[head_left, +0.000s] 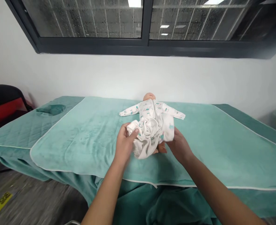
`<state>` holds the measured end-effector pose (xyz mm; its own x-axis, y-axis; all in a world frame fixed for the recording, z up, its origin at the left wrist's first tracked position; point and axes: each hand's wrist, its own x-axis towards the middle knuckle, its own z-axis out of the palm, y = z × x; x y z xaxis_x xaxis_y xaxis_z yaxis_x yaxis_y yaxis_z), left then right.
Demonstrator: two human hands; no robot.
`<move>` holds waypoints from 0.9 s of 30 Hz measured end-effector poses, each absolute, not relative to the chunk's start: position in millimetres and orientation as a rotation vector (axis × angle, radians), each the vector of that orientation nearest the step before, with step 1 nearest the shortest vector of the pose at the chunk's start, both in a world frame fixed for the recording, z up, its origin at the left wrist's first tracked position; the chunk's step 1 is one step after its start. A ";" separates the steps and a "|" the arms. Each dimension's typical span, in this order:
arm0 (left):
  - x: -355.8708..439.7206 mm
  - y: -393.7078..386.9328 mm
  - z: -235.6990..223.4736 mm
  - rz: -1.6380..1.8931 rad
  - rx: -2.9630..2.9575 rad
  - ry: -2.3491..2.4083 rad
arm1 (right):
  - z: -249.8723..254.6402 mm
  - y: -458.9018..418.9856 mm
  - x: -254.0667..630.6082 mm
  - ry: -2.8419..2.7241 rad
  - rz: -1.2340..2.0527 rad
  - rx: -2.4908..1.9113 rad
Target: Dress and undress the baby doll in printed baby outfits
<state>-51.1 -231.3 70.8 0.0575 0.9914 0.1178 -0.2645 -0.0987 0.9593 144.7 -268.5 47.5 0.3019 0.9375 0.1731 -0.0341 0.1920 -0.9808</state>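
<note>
A baby doll (149, 96) lies on its back in a white long-sleeved top (148, 107) with small coloured prints, its arms spread. Above its lower body, both hands hold bunched white printed baby pants (148, 134). My left hand (125, 139) grips their left side, thumb on top and fingers behind the cloth. On the right side, my right hand (179, 145) holds the cloth from behind, its fingers largely hidden. The doll's feet (161, 147) show below the pants; its legs are mostly covered from view.
The doll rests on a light green blanket (77, 137) over a bed with a darker green cover (138, 200). A white wall (93, 76) and window (147, 47) stand behind. At far left is a black and red chair (7, 100).
</note>
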 end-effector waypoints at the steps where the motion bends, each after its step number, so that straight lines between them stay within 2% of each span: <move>1: -52.9 -231.1 78.1 1.368 1.115 0.915 | 48.9 -272.7 149.1 -1.023 0.780 -1.207; 4: -52.2 -232.5 101.7 1.417 1.083 0.915 | 59.7 -289.6 152.1 -1.169 0.370 -1.278; 10: -35.0 -243.4 152.2 1.503 0.971 0.849 | 98.4 -320.4 111.0 -2.132 -0.168 -1.051; 14: -31.9 -250.7 177.6 1.478 0.952 0.795 | 121.0 -314.8 92.1 -2.253 -0.559 -1.243; 21: -49.6 -254.0 194.5 1.527 0.953 0.776 | 150.6 -298.4 116.1 -2.221 -0.813 -1.380; 27: -44.4 -262.4 213.9 1.464 0.767 0.654 | 161.3 -306.5 110.9 -2.324 -0.805 -1.177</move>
